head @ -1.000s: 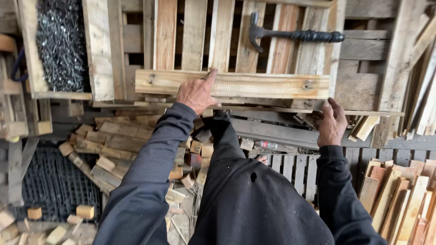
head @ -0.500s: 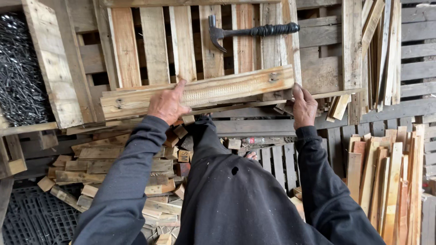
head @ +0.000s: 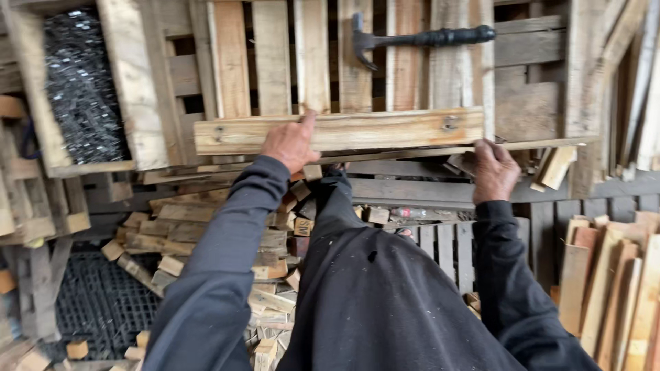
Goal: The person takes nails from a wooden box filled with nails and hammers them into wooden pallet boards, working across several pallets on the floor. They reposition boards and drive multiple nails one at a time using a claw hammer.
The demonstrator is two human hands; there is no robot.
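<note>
Head view looks down over dark sleeves and a dark apron at a slatted wooden pallet (head: 275, 62) filling the upper middle of the frame. Across its near edge lies a pale plank (head: 385, 129) with a bolt near each end, now almost level; half a second ago it slanted upward to the right. The left hand (head: 290, 142) clamps the plank's lower edge left of centre, one finger raised over its top edge, much as before. The right hand (head: 495, 170) sits lower right, closed around the ends of thin strips under the plank's right end, the knuckles toward the camera; whether it touches the plank itself cannot be told. The hands are well apart.

A black-handled hammer (head: 419, 38) lies on the slats at the top centre, head to the left; it has shifted right in the frame as the view swung left. A dark heap of nails (head: 81, 86) shows more fully at the upper left. Short wood offcuts (head: 206, 233) are piled at the lower left, and boards (head: 612, 288) stand at the lower right.
</note>
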